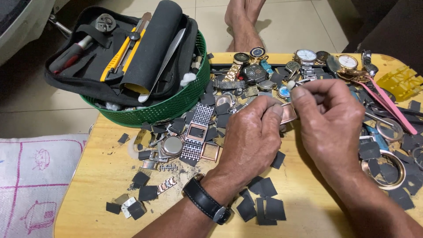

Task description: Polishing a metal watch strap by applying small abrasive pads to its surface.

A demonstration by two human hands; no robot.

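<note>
My left hand (251, 136) and my right hand (328, 119) meet over the middle of a yellow wooden table (101, 176). Between their fingertips they pinch a small copper-coloured square watch case (288, 113). My right thumb and forefinger also hold a thin pale piece near the case's top; what it is cannot be made out. A black-strapped wristwatch (207, 202) sits on my left wrist. Under and around the hands lie many small dark grey squares of abrasive paper (264, 207).
A green basket (176, 105) at the back left holds a black tool pouch (110, 53) with a yellow knife and screwdriver. Several watches (304, 57), a steel mesh watch band (196, 132), pink tweezers (392, 108) and metal rings (387, 169) litter the table. Bare feet (242, 22) rest beyond it.
</note>
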